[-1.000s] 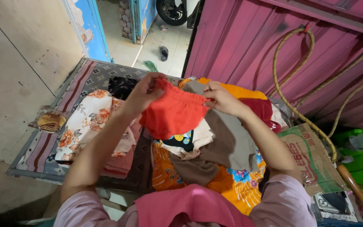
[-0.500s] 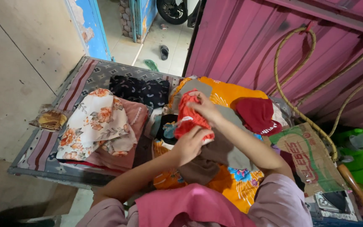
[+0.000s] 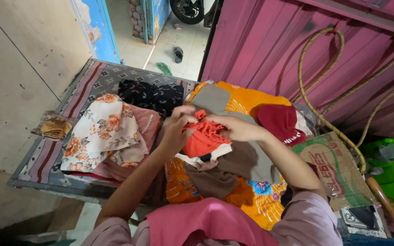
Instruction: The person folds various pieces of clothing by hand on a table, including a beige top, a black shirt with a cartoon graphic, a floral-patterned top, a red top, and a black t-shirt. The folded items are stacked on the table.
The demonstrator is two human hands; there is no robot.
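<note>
Red cloth (image 3: 202,139) sat bunched between both hands above the pile at the bed's (image 3: 46,159) near edge, left hand (image 3: 177,126) and right hand (image 3: 234,127) each pinching its top. Floral stack (image 3: 103,134) lay just left. Loosely gathered, the cloth could probably slip and unfold onto the pile.

A red garment (image 3: 201,141) with a fringed edge; an orange cloth (image 3: 251,101) (blue-and-pink flowers low down); a cream floral cloth (image 3: 103,132); a black patterned cloth (image 3: 153,95); a striped mat (image 3: 85,89).
</note>
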